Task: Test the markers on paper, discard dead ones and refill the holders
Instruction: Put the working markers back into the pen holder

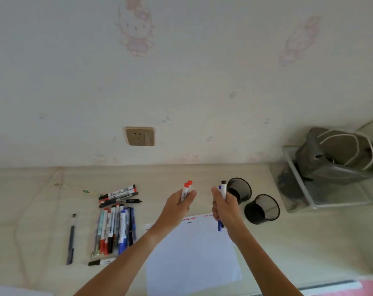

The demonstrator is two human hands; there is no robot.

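Note:
My left hand (178, 205) grips two red-capped markers (187, 188) upright above the table. My right hand (226, 207) grips a bunch of markers (223, 190), one black-capped and some blue, their lower ends sticking out below my fist. It hovers just left of two black mesh holders, one at the back (241, 190) and one nearer (263, 209), both lying tilted with their mouths facing me. A white paper sheet (192, 255) with red, blue and black scribbles along its top edge lies under my arms. A pile of markers (115, 229) lies to the left.
A few more markers (119, 195) lie crosswise behind the pile, a dark pen (71, 240) further left, and one black-capped marker (101, 262) in front. A clear tray (322, 201) with a grey bag stands at the right. A wall socket (140, 136) sits above the table.

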